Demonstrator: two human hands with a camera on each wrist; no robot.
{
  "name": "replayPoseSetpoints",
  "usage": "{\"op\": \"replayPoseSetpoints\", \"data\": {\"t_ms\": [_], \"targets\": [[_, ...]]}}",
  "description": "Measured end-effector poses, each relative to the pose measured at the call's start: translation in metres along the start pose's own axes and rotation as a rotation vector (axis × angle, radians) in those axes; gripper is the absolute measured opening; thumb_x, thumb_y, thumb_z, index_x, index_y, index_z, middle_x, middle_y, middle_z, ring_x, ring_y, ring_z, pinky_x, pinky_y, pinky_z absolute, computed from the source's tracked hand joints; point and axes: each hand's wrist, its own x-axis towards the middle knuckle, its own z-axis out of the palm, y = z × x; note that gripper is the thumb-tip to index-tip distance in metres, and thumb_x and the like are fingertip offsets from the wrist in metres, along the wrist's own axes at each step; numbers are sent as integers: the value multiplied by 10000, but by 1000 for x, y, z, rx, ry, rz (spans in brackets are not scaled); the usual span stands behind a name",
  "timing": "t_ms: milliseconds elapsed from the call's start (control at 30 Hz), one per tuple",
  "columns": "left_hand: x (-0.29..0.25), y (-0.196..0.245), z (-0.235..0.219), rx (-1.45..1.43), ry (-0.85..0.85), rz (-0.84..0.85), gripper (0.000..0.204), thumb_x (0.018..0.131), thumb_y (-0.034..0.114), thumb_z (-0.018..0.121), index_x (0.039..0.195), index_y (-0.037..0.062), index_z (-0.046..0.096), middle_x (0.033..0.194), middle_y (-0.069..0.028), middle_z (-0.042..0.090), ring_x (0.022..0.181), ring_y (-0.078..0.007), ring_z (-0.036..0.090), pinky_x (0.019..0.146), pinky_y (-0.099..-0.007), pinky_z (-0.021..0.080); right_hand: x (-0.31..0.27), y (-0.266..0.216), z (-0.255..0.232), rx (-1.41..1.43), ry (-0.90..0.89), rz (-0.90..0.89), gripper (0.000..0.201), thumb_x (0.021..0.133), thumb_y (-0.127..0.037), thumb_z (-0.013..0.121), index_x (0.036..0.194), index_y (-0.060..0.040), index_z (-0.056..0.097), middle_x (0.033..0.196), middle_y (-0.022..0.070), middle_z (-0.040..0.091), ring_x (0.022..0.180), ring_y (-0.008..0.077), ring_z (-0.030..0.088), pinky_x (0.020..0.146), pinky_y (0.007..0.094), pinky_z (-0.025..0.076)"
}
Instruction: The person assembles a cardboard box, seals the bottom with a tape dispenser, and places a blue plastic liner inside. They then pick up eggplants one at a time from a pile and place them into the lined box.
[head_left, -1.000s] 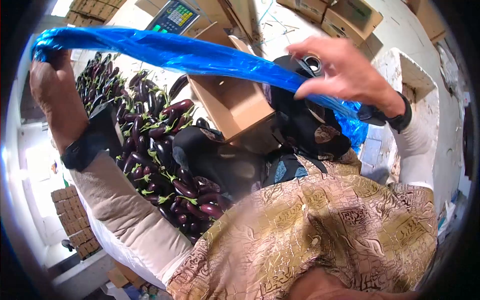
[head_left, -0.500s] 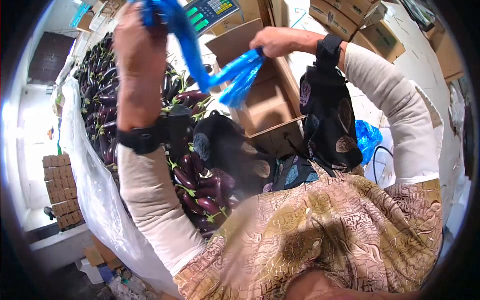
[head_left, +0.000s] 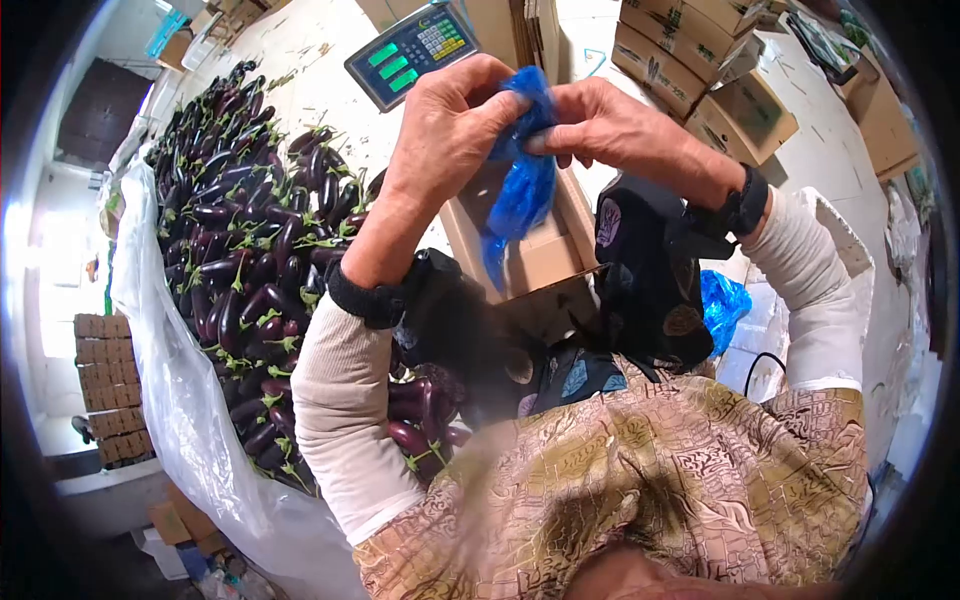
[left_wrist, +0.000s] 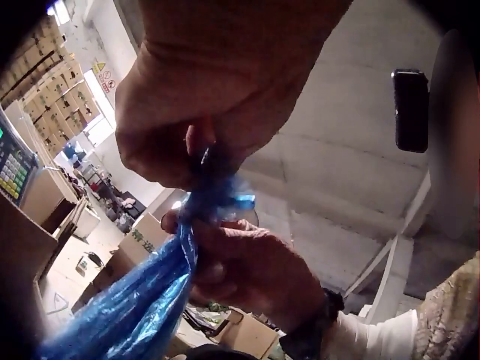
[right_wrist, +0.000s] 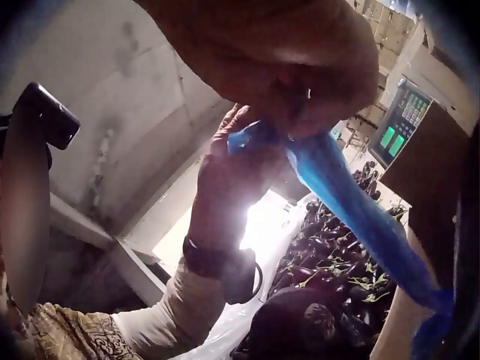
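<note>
A blue plastic bag (head_left: 522,195) hangs bunched between both hands in the head view. The left hand (head_left: 450,122) pinches its gathered top from one side, and the right hand (head_left: 620,130) pinches it just opposite, the fingertips close together. In the left wrist view the bag (left_wrist: 142,300) fans out below the hands; in the right wrist view it (right_wrist: 360,217) stretches down as a twisted strip. Under the bag stands an open cardboard box (head_left: 545,262), between the person's knees.
A large heap of eggplants (head_left: 230,220) lies at the left, edged by clear plastic sheeting (head_left: 180,400). Beyond the box is a scale display (head_left: 415,50). Cardboard boxes (head_left: 665,50) stand at the back right. Another blue bag (head_left: 722,310) lies beside the right knee.
The hands have come from wide apart to close together above the box. The stretched bag is now bunched between them, with its loose end hanging down.
</note>
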Motion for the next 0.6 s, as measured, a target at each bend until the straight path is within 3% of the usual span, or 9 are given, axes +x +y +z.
{"op": "replayPoseSetpoints", "data": {"t_ms": [133,200,300,400,467,600], "targets": [[-4,14,-4,41,-30,-24,187,868,159,683,947,-10,673,817,-51,669,735,-81,581,665,-241,478,-13,12,-11,17,52,-23,331,930,-334,624,1097,-53,671,827,-24,655,717,45,598,636,187,444],[-10,19,-9,-46,-16,-32,210,868,168,688,966,-18,678,817,-33,660,737,-79,579,663,-229,470,-21,20,-16,203,117,-8,310,962,-311,577,1088,-44,670,817,-35,646,707,33,596,618,169,444],[-18,10,-18,-155,-31,-240,221,878,172,684,997,-14,681,824,-6,647,744,-71,570,672,-221,467,-30,24,-17,361,192,-9,264,969,-261,578,1087,-41,664,824,-36,642,716,18,599,601,157,450],[-23,3,-24,-74,-180,-146,208,889,166,675,989,-17,677,810,-4,641,748,-71,568,682,-226,469,-39,29,-24,509,278,-21,215,962,-231,596,1060,-47,651,822,-31,634,717,15,600,619,156,465],[-26,1,-24,-79,-171,-172,189,902,163,662,986,-5,660,821,0,635,767,-69,565,700,-224,468,-46,33,-27,495,271,-16,198,963,-239,596,1031,-56,622,818,-22,638,712,20,602,640,154,473],[-27,22,-13,-373,7,-174,178,915,187,647,973,21,616,848,6,618,770,-58,550,716,-219,454,-53,29,-27,529,232,-65,227,981,-219,560,1100,-26,543,983,66,653,877,118,668,715,223,526]]}}
